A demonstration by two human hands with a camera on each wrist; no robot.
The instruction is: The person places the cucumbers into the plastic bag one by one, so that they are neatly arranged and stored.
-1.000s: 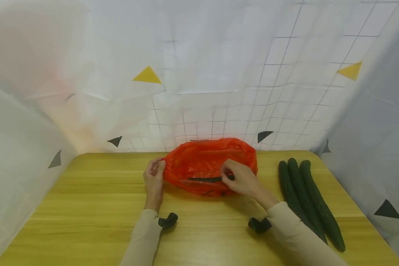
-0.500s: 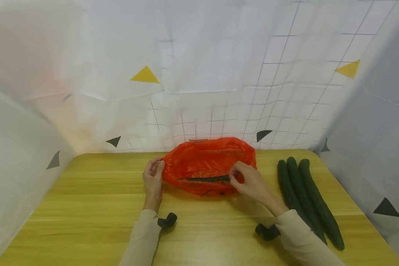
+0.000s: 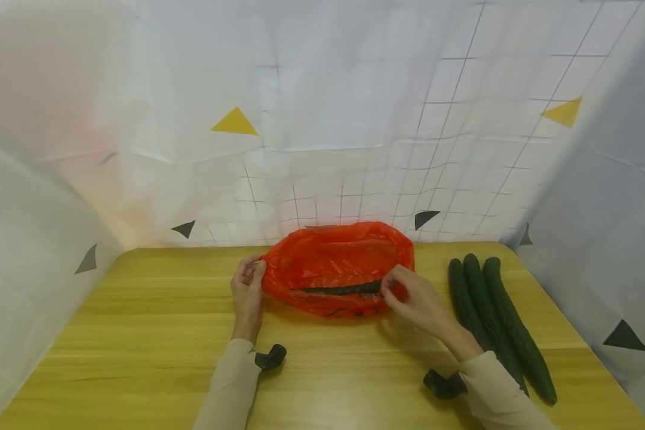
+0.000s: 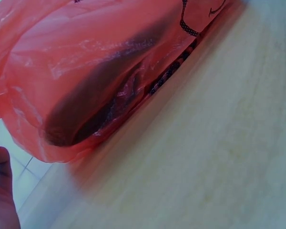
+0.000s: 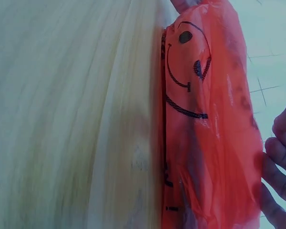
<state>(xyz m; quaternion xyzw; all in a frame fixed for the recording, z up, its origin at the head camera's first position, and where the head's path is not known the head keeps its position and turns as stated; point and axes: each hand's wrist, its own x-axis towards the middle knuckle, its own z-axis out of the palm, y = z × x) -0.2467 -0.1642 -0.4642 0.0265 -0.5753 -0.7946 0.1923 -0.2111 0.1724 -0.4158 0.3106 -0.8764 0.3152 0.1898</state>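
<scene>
A red plastic bag (image 3: 333, 263) lies with its mouth spread wide at the back middle of the table. My left hand (image 3: 249, 285) pinches the bag's left rim between thumb and fingers. Inside the bag, along its front side, lies a dark green cucumber (image 3: 341, 290); its shape also shows through the film in the left wrist view. My right hand (image 3: 419, 298) is at the front right of the mouth, over the cucumber's right end, fingers loosely bent and holding nothing visible. In the right wrist view, its fingers (image 5: 279, 179) are right at the bag's edge.
Three long cucumbers (image 3: 497, 322) lie side by side on the wooden table (image 3: 140, 334), right of the bag and close to my right forearm. A white sheet (image 3: 322, 119) with grid lines and coloured triangles hangs behind the table.
My right hand has slid rightward along the bag's front side, uncovering more of the cucumber. The left hand and the bag stay nearly where they were.
</scene>
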